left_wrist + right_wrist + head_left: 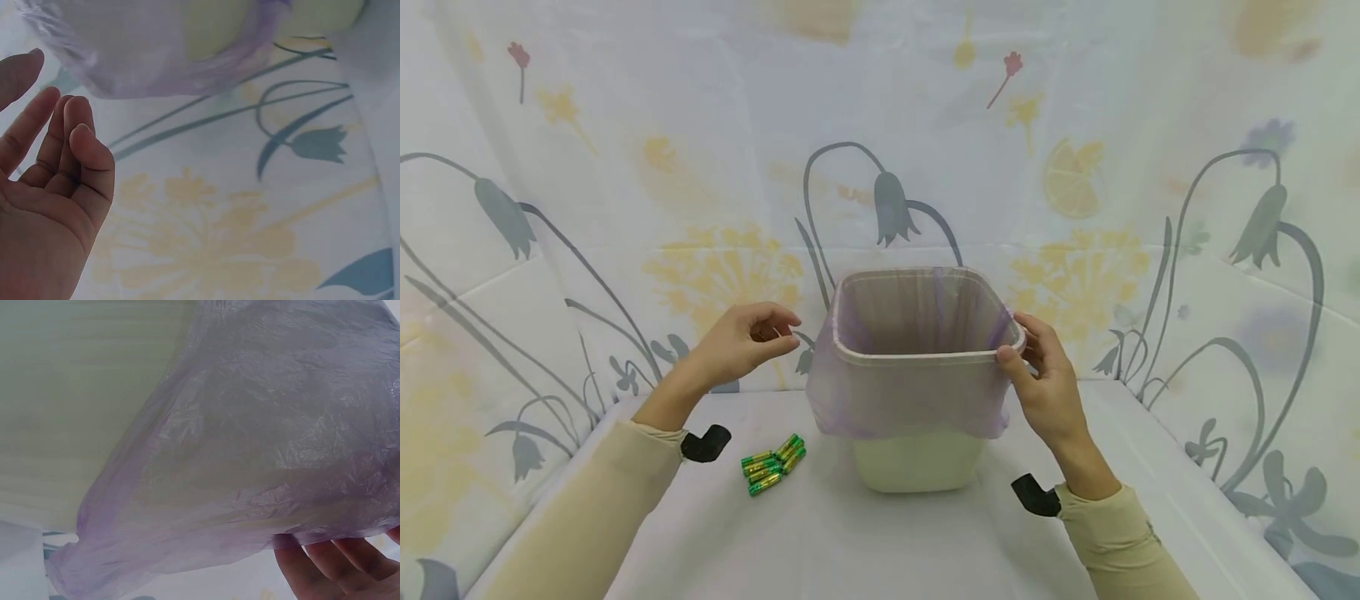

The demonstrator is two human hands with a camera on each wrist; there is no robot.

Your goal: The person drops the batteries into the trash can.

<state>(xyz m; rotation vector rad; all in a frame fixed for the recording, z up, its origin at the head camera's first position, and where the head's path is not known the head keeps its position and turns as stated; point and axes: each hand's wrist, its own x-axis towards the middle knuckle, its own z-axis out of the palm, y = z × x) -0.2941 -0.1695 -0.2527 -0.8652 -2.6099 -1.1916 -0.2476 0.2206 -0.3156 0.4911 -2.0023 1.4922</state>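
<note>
A pale trash bin (917,463) stands upright on the table. A thin, translucent purple garbage bag (917,396) lines it, with its edge folded over the rim and hanging down outside. My right hand (1047,387) holds the bin's right front rim corner, thumb in front and fingers along the side; in the right wrist view those fingers (340,565) meet the bag's hanging edge. Left of the bin, my left hand (737,342) hovers apart from the bag with loosely bent fingers and nothing in them; the left wrist view shows its palm (44,231).
Several green and gold batteries (772,464) lie together on the white tablecloth (880,550), left of the bin. A flower-patterned cloth (722,192) hangs behind and along both sides. Black wrist mounts (706,444) sit at the sleeve cuffs.
</note>
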